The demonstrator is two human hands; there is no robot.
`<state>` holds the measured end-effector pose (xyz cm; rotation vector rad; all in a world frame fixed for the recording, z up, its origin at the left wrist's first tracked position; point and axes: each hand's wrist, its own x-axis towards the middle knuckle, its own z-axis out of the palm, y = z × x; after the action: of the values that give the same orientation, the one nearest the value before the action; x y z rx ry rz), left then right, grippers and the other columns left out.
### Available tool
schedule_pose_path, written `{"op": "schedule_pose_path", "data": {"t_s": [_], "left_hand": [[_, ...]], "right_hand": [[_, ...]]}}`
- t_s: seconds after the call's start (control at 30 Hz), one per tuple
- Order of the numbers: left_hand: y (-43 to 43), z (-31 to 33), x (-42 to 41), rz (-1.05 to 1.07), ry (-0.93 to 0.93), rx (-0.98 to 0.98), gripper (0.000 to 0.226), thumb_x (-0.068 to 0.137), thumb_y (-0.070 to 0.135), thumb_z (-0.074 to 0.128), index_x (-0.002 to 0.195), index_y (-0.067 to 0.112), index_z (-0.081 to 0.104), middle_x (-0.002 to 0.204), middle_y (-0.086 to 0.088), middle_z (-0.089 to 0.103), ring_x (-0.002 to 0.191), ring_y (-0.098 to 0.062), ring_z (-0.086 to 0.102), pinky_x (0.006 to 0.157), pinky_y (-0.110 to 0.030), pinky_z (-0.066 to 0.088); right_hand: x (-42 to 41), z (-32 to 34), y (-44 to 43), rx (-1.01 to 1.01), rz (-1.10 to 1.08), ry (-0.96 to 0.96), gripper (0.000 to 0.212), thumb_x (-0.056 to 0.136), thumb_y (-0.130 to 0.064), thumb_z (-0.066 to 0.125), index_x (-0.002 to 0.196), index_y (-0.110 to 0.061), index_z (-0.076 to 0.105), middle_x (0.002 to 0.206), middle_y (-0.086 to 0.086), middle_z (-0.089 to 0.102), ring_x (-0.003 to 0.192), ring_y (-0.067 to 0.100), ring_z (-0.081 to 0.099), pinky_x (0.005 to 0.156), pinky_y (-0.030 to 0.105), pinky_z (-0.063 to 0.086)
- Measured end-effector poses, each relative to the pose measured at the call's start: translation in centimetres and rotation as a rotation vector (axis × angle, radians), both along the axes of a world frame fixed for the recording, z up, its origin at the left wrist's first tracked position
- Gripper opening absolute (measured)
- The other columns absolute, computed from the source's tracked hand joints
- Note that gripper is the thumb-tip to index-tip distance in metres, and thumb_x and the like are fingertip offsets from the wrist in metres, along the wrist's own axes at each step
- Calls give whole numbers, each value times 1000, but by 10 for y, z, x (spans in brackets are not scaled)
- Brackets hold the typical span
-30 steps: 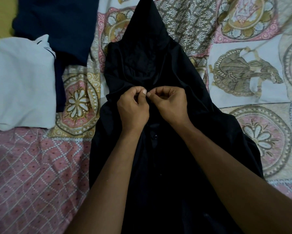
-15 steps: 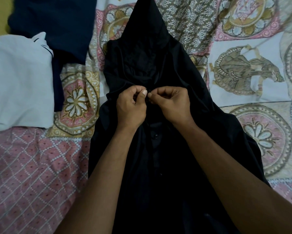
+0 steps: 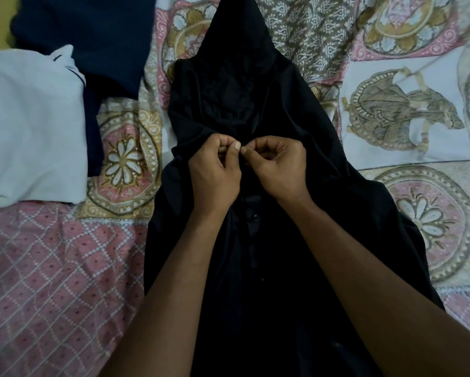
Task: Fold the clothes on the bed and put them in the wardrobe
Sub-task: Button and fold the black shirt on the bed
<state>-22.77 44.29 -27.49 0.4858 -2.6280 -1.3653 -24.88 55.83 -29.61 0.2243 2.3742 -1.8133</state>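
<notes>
A black buttoned shirt (image 3: 277, 110) lies spread lengthwise on the patterned bedspread (image 3: 51, 268), its collar end away from me. My left hand (image 3: 214, 172) and my right hand (image 3: 278, 167) meet at the shirt's front placket, just below the collar. Each hand pinches the black cloth between thumb and curled fingers, thumb tips almost touching. A small black button (image 3: 254, 217) shows on the placket just below my hands. My forearms hide much of the shirt's lower part.
A white garment (image 3: 32, 123) lies crumpled at the left. A dark navy garment (image 3: 92, 39) lies behind and partly under it at the top left. Bare bedspread stretches to the right of the shirt and at the lower left.
Both hands stay pinched on the placket at the same spot; only the fingers shift slightly. The view has drifted a little.
</notes>
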Motion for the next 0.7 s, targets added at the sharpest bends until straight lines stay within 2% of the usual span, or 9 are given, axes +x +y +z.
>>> {"op": "schedule_pose_path", "data": {"t_s": [0.1,0.17,0.23,0.33,0.53,0.7], "left_hand": [[0,-1,0,-23,-11,-33,10,96,15,60,94,9,67,83,12,63,74,5,59,69,-7,42],[1,-3,0,-28,-22,-47,10,96,16,58,94,10,66,84,10,63,76,-1,60,70,-9,43],[2,-4,0,-25,-29,-51,11,96,16,58,95,10,66,85,7,65,79,-8,62,72,-17,46],[2,-5,0,-25,-26,-56,11,96,16,57,95,10,66,86,5,66,81,-12,63,73,-26,50],[-1,-5,-2,-37,-80,-37,9,97,17,58,95,13,66,80,17,60,75,3,58,67,-7,40],[-5,-1,-5,-74,-110,-1,8,97,17,59,92,17,65,76,19,60,72,13,56,65,-4,39]], "right_hand": [[-1,0,2,-27,-1,-15,11,83,-21,81,77,-12,77,68,-3,74,62,12,71,58,31,57],[-1,0,1,-14,-15,-4,11,82,-20,81,76,-12,77,67,-4,73,60,9,69,55,25,53],[0,1,-1,3,-28,2,10,82,-18,81,75,-13,77,65,-5,72,57,7,68,54,21,50],[0,2,-1,9,-20,-9,9,81,-17,80,73,-13,77,64,-4,72,56,9,68,53,23,51],[-2,2,2,-14,17,-46,9,80,-18,79,73,-13,76,66,-4,73,61,11,69,57,28,55],[-1,2,3,-44,19,-64,10,82,-16,78,73,-11,76,68,0,74,64,19,72,61,35,57]]}}
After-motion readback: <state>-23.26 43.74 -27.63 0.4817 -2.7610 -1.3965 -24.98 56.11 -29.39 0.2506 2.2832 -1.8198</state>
